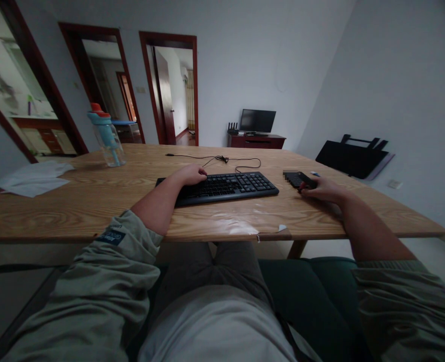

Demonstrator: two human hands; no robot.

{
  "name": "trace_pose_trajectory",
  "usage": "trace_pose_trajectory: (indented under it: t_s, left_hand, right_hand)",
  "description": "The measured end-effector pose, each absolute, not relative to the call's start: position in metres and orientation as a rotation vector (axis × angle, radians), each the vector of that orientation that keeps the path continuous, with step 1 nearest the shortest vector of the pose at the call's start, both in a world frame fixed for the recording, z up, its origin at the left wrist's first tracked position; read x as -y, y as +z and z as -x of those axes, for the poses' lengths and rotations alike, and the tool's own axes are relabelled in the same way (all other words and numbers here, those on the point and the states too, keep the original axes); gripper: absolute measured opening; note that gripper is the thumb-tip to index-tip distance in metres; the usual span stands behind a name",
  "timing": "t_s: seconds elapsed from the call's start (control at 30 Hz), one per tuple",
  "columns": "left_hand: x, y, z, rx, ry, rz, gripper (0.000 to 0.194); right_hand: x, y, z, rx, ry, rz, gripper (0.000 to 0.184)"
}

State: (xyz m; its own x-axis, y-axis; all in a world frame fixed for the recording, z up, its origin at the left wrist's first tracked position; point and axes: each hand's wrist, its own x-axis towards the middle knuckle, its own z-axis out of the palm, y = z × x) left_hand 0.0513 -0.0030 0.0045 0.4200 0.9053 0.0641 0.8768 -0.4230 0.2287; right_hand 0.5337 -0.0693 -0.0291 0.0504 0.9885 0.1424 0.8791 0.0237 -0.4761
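A black keyboard [241, 185] lies on the wooden table in front of me, its cable running out behind it. My left hand [192, 174] rests over the keyboard's upper left part, fingers curled together; whatever they may pinch is hidden. At the right, my right hand [326, 190] is closed around a small black object [307, 180] with a bit of red under it, its kind unclear. Just beyond the fingertips lies a flat dark item [292, 179], partly blurred by pixels. A small blue and white thing [315, 173] sits behind that hand.
On the table [131, 221], a clear bottle [109, 141] with a blue and orange lid stands back left, and white paper [37, 178] lies at the left. The coiled cable [222, 159] is behind the keyboard. A torn tape patch [281, 228] marks the front edge.
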Motion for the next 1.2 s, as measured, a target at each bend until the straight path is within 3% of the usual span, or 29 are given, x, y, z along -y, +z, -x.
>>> trace_pose_trajectory:
  t_s: [0.5,1.2]
  left_hand:
    - [0.0066,0.0065,-0.0528,-1.610,0.262,-2.487,0.042]
    - [0.0082,0.0074,-0.0547,-1.623,0.250,-2.503,0.043]
  right_hand:
    - [0.0723,-0.0292,-0.5287,1.904,0.208,1.893,0.034]
    - [0.0718,-0.0296,-0.5270,1.915,0.130,1.976,0.032]
